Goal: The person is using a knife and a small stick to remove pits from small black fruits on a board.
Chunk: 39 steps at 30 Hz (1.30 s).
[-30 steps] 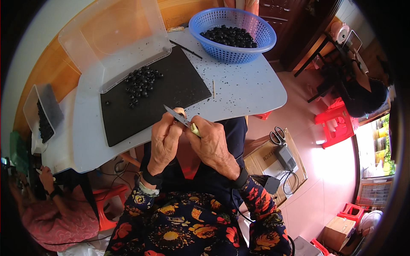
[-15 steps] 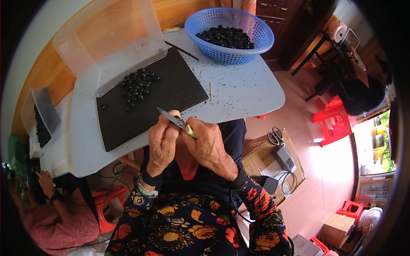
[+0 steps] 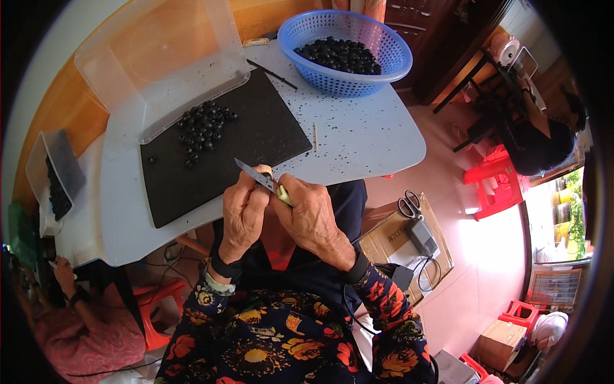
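Note:
In my right hand [image 3: 312,212] is a small knife [image 3: 252,172] with a pale green handle, its blade pointing up and to the left. My left hand [image 3: 242,214] is closed in a pinch beside the blade, with a pale covering on a fingertip. A small black part shows at its fingertips, mostly hidden by the fingers and blade. Both hands are just off the table's near edge. Beyond them, a pile of small round black parts [image 3: 206,125] lies on a dark board [image 3: 185,185]; one part [image 3: 152,159] sits apart at the left.
A blue basket [image 3: 361,84] of black parts stands at the far right of the white table [image 3: 371,141], among black scraps. Left are a large clear bin [image 3: 160,57] and a smaller one [image 3: 67,163]. Another person [image 3: 96,333] sits lower left. Scissors [image 3: 409,203] lie on a carton [image 3: 390,246].
My hands and the knife stay almost in place, with only a slight shift of the blade. The whole view has moved a little. The person at lower left has moved a hand slightly.

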{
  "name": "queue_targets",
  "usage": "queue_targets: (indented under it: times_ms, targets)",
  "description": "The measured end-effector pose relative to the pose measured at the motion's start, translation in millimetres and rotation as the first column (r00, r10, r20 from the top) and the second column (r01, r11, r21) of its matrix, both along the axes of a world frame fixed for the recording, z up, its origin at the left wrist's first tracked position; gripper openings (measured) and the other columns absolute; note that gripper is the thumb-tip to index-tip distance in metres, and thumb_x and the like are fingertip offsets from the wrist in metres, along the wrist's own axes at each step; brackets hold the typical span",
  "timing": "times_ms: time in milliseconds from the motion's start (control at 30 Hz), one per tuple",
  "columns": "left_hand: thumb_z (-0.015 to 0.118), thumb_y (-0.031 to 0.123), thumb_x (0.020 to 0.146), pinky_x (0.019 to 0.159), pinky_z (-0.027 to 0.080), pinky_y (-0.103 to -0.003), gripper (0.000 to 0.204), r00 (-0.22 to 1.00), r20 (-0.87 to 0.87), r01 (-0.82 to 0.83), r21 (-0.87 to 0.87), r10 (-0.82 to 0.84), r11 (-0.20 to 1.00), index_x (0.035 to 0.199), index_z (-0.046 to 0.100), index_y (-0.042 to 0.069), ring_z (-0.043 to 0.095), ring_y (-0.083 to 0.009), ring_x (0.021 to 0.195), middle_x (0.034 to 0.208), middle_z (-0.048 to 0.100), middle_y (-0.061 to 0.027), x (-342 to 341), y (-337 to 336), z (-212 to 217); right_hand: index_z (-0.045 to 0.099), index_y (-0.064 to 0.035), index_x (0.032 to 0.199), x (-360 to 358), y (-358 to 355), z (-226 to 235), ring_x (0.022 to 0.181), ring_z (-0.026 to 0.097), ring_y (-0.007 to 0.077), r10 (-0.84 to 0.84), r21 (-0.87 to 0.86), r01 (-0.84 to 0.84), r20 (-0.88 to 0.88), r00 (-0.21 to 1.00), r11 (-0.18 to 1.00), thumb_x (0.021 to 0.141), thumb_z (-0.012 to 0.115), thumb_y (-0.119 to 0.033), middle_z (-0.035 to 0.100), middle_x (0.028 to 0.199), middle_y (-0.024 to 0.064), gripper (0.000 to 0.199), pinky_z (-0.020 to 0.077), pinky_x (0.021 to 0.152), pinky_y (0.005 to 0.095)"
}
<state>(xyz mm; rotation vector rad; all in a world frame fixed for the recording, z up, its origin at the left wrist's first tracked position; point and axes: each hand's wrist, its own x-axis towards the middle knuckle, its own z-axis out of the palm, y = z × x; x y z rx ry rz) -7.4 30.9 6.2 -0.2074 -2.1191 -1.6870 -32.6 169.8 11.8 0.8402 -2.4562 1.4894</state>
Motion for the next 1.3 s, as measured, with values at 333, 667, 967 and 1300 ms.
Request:
queue_targets:
  times_ms: [333, 667, 967, 1300]
  targets:
    - [0.046, 0.008, 0.091, 0.053, 0.034, -0.024, 0.018, 1.0, 0.003, -0.002, 0.084, 0.002, 0.997, 0.1, 0.059, -0.001, 0.038, -0.0048, 0.06, 0.067, 0.048, 0.0005, 3.1, 3.0, 0.1, 0.052, -0.0005, 0.085, 4.2, -0.1, 1.8, 0.064, 0.062, 0.0381, -0.013, 0.006, 0.013, 0.004, 1.0, 1.0, 0.083, 0.067, -0.017, 0.062, 0.073, 0.0187, 0.023, 0.0476, 0.053, 0.0425]
    - [0.045, 0.008, 0.091, 0.053, 0.033, -0.024, 0.018, 0.998, -0.011, 0.062, 0.095, -0.061, 0.994, 0.098, 0.059, -0.001, 0.038, -0.0047, 0.061, 0.067, 0.047, 0.0013, 3.7, 2.3, 2.9, 0.053, 0.0003, 0.085, 8.0, 1.2, 2.8, 0.064, 0.062, 0.0369, -0.01, 0.006, 0.01, -0.017, 1.0, 1.0, 0.083, 0.068, -0.017, 0.062, 0.073, 0.018, 0.023, 0.0476, 0.054, 0.0423]
    - [0.046, 0.011, 0.09, 0.066, 0.039, -0.024, 0.022, 0.997, 0.062, 0.038, 0.137, -0.047, 0.99, 0.1, 0.06, -0.002, 0.046, -0.0078, 0.074, 0.081, 0.056, -0.0005, 2.5, 0.7, 2.8, 0.053, -0.0007, 0.087, 2.5, -1.4, 3.3, 0.064, 0.061, 0.0384, 0.012, -0.026, -0.012, 0.006, 1.0, 1.0, 0.082, 0.067, -0.015, 0.061, 0.071, 0.0182, 0.021, 0.0468, 0.054, 0.0422]
    - [0.045, 0.006, 0.089, 0.055, 0.036, -0.024, 0.017, 0.999, 0.02, 0.042, 0.098, -0.044, 0.994, 0.096, 0.058, -0.003, 0.041, -0.0067, 0.062, 0.069, 0.049, -0.0015, -2.1, -5.0, 0.6, 0.053, 0.0, 0.087, 1.0, -5.7, 5.6, 0.063, 0.062, 0.0392, 0.016, -0.004, -0.015, 0.038, 0.999, 1.0, 0.084, 0.066, -0.016, 0.061, 0.069, 0.0192, 0.021, 0.0472, 0.053, 0.0436]
